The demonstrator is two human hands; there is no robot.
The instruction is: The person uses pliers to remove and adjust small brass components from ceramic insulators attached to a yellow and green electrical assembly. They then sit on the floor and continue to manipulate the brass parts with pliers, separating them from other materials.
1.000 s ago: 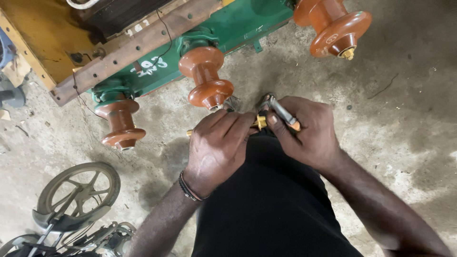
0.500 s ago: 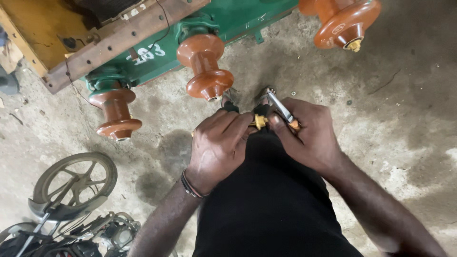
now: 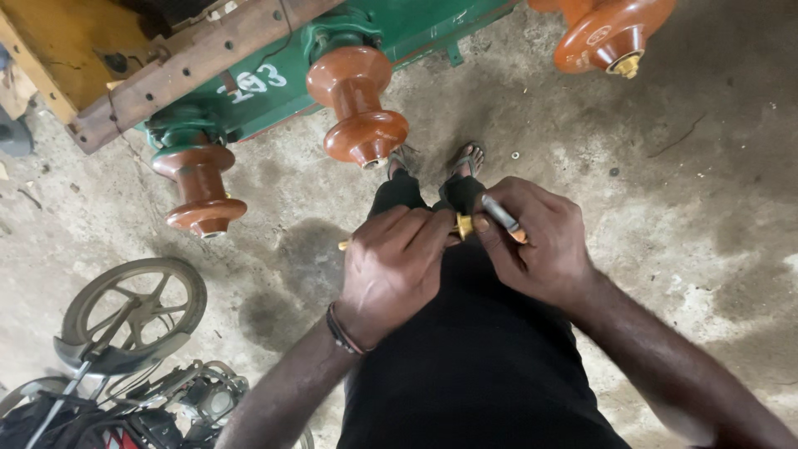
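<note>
Concrete floor has slid under us; our left hand and right hand still pinch the small brass threaded fitting.

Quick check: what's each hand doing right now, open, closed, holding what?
Left hand: closed around a brass rod.
Right hand: closed, fingers on the rod's nut end, a metal tool pinned under them.

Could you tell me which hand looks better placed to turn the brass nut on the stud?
Probably the right hand: its fingertips pinch the brass nut, a slim tool lying across them. The left hand wraps the brass stud, steadying it.
</note>
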